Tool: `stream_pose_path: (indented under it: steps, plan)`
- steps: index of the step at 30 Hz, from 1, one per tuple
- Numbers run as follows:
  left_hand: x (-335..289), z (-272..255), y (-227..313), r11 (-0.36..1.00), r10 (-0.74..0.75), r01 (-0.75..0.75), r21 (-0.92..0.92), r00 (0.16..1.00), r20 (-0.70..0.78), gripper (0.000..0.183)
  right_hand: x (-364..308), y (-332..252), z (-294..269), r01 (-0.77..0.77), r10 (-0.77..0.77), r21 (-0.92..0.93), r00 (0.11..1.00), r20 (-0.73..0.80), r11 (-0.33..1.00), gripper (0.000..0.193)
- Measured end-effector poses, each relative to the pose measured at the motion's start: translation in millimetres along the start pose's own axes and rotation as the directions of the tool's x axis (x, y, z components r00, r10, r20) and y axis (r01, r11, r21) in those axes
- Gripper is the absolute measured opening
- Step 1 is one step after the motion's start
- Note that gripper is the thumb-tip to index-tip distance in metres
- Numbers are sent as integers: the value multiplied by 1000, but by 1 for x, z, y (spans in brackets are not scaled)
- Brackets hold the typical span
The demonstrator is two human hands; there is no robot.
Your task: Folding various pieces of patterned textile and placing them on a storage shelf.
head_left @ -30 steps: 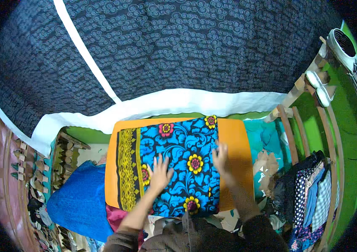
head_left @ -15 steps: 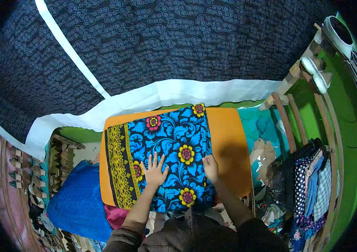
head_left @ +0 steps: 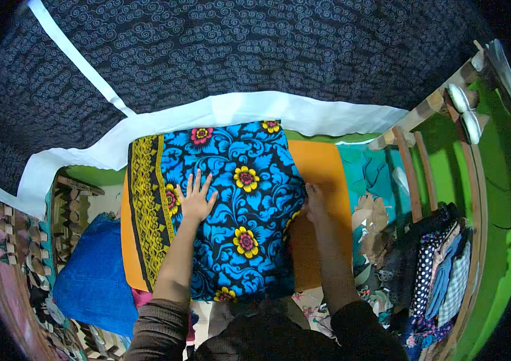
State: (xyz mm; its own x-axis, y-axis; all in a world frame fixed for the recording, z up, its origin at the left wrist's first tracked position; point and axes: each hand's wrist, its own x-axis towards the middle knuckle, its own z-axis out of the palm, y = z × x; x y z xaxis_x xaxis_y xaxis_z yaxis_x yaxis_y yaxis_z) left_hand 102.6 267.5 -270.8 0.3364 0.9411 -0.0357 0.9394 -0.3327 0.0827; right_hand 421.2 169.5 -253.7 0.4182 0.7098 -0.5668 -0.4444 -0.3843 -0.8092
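Note:
A blue and black floral cloth (head_left: 231,210) with yellow and red flowers and a yellow patterned border lies folded over an orange board (head_left: 318,153). My left hand (head_left: 197,201) rests flat on it near the border, fingers spread. At the cloth's right edge, my right hand (head_left: 313,203) has its fingers closed on the fabric, and that edge bulges outward there. The cloth's far edge reaches past the board's far side, over part of a white band. Its near end hangs toward my lap.
A blue cloth heap (head_left: 96,271) sits at the left beside a wooden rack (head_left: 72,204). Folded clothes (head_left: 442,271) hang on a wooden frame at the right, with white shoes (head_left: 464,114) above. Dark patterned fabric (head_left: 237,54) with a white band (head_left: 219,111) spans the far side.
The cloth has slid away from me and slightly left over the board. My left hand moved with it, still flat. My right hand now pulls the right edge outward. The view has shifted somewhat.

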Motion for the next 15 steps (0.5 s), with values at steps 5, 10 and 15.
stream_pose_path:
  steps: [5, 10, 15]
  plan:
    - [-14, 4, 23, 996, -63, 69, 48, 992, -111, 55, -22, 10, 9, 356, -327, -248, 933, 151, 901, 35]
    - [-113, -22, 62, 955, -108, 74, -286, 989, -103, 51, -110, 52, 15, 102, -76, -523, 995, 72, 846, 27]
    - [-204, -15, 62, 985, 62, -64, -162, 998, -21, 55, -144, 122, -14, 495, -380, -713, 863, 334, 497, 19]
